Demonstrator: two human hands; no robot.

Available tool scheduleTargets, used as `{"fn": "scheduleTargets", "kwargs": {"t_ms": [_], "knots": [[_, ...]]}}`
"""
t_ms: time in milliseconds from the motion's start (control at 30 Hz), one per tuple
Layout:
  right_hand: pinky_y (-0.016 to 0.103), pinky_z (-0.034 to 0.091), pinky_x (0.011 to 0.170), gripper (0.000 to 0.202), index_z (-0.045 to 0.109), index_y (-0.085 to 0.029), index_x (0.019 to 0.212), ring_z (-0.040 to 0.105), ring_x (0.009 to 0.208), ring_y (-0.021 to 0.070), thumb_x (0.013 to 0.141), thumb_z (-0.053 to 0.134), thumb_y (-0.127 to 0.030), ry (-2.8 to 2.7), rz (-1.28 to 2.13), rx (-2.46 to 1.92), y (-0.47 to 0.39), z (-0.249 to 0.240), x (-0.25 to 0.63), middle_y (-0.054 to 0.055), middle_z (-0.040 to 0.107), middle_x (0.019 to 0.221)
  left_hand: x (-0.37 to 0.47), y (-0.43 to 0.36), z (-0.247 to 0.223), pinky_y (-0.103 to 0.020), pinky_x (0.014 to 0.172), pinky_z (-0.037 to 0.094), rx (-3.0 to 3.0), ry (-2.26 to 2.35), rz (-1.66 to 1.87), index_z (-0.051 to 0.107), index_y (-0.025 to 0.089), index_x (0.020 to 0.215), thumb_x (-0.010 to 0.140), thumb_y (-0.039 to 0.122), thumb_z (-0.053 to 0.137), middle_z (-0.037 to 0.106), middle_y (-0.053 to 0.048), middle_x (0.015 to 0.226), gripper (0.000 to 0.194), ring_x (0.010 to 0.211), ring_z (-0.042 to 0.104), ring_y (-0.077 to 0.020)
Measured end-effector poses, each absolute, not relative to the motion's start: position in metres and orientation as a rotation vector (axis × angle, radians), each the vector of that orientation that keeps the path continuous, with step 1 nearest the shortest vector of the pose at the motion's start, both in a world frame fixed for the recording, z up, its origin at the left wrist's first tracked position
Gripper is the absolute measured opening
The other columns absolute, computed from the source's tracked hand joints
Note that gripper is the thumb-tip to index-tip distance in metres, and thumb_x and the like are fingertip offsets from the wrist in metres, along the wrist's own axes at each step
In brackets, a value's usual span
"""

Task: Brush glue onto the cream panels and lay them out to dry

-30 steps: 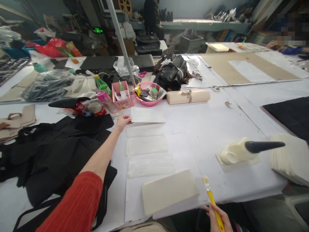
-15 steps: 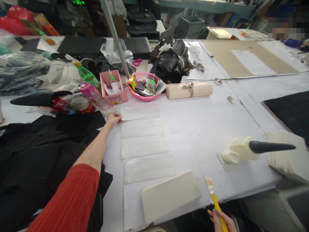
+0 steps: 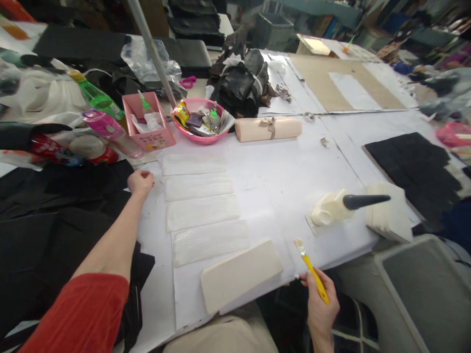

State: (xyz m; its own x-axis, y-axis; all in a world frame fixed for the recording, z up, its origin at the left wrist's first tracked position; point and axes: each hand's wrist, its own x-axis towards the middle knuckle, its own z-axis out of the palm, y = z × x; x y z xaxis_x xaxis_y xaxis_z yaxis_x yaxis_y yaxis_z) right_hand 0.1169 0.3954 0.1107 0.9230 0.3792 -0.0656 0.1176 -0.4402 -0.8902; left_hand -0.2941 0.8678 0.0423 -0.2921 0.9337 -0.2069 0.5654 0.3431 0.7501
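My right hand (image 3: 323,301) grips the yellow-handled brush (image 3: 312,272) at the front edge of the white-covered table (image 3: 279,196). The brush's pale bristles point up and left. My left hand (image 3: 141,181) is closed beside the left end of the farthest of several whitish, wet-looking strips (image 3: 195,162); whether it holds anything is too small to tell. The strips lie in a column. Nearer me rests a cream stack of pieces (image 3: 241,277), slightly turned. A cream bottle with a dark nozzle (image 3: 331,208) lies on its side at the right.
Black sheets (image 3: 47,235) cover the left side. Beyond the strips are a pink box (image 3: 149,122), a pink basin (image 3: 204,137) and a peach roll (image 3: 268,130). A metal pole (image 3: 152,54) rises behind. A grey bin (image 3: 423,289) stands at the lower right.
My left hand has drawn back from the farthest strip's left end. My right hand has come further into view with the brush. The camera view has shifted right.
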Motion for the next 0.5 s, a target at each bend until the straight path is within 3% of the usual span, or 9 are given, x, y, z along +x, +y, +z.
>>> {"fn": "scheduleTargets", "kwargs": {"t_ms": [100,200,267,367,500], "knots": [[0.029,0.059,0.062,0.043,0.064,-0.014,0.108,0.07,0.068,0.0187,0.078,0.071,-0.045,-0.343,0.311,-1.947,0.4,0.109,0.141,0.005,0.071,0.082,-0.275,0.799,0.054,-0.024,0.057,0.046,1.19,1.993,0.908,0.058,0.014,0.092,0.074,0.028,0.056,0.053,0.004,0.062,0.023,0.056,0.053,-0.0118],[0.03,0.059,0.06,0.042,0.064,-0.013,0.106,0.07,0.067,0.0186,0.08,0.068,-0.046,-0.355,0.259,-1.899,0.398,0.107,0.179,0.006,0.071,0.08,-0.25,0.69,0.062,-0.023,0.053,0.042,1.299,1.796,0.695,0.061,0.022,0.084,0.07,0.045,0.065,0.056,0.006,0.057,0.026,0.053,0.05,-0.012],[0.03,0.059,0.059,0.041,0.064,-0.013,0.105,0.071,0.067,0.0187,0.08,0.067,-0.046,-0.362,0.218,-1.874,0.396,0.105,0.208,0.005,0.07,0.078,-0.235,0.61,0.064,-0.027,0.052,0.043,1.318,1.697,0.522,0.061,0.026,0.078,0.068,0.057,0.063,0.056,0.006,0.053,0.033,0.051,0.049,-0.015],[0.029,0.058,0.058,0.04,0.062,-0.013,0.102,0.07,0.066,0.0184,0.079,0.066,-0.046,-0.378,0.201,-1.871,0.398,0.102,0.253,0.004,0.068,0.073,-0.218,0.513,0.058,-0.033,0.052,0.045,1.252,1.84,0.341,0.063,0.025,0.078,0.062,0.064,0.065,0.058,0.003,0.052,0.041,0.051,0.055,-0.0211],[0.028,0.055,0.059,0.039,0.063,-0.013,0.101,0.068,0.066,0.0169,0.081,0.061,-0.047,-0.556,0.235,-1.938,0.42,0.092,0.304,0.006,0.07,0.083,-0.207,0.451,0.039,-0.038,0.059,0.049,1.225,2.042,0.254,0.061,0.023,0.076,0.056,0.068,0.066,0.067,-0.003,0.065,0.049,0.064,0.065,-0.0279]]}}
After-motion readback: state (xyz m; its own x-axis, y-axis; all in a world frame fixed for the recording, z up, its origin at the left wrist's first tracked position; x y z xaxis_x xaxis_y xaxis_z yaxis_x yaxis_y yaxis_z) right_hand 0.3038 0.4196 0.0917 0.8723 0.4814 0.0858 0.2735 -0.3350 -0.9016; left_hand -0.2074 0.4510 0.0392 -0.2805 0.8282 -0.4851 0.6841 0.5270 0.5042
